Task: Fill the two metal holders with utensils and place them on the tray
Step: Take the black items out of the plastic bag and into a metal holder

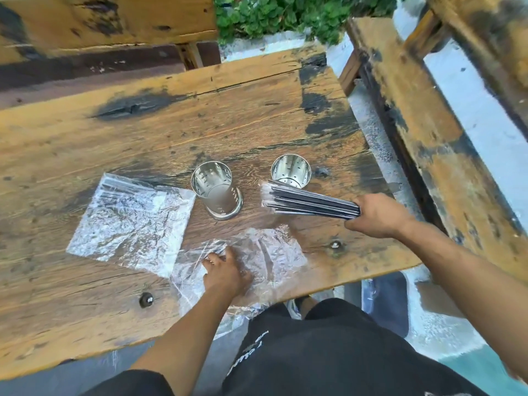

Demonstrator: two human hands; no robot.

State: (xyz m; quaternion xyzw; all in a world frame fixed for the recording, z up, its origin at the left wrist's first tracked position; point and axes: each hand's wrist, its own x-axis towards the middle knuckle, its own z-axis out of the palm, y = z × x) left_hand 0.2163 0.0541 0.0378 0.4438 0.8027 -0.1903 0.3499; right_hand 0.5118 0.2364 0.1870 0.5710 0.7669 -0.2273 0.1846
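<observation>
Two perforated metal holders stand upright and empty on the wooden table: the left holder (216, 190) and the right holder (291, 170). My right hand (380, 214) grips a bundle of thin dark utensils in clear wrappers (308, 202), held flat with its tips pointing left, just in front of the right holder. My left hand (225, 271) presses on a crumpled clear plastic bag (274, 261) at the table's near edge. A second clear bag (128, 221) holding more dark utensils lies left of the left holder. No tray is in view.
The wooden table (143, 124) ends close to my legs. A wooden bench (423, 115) runs along the right side, another (108, 21) sits beyond the far edge. Green plants (285, 15) grow at the top. Bolt heads (146, 299) sit in the tabletop.
</observation>
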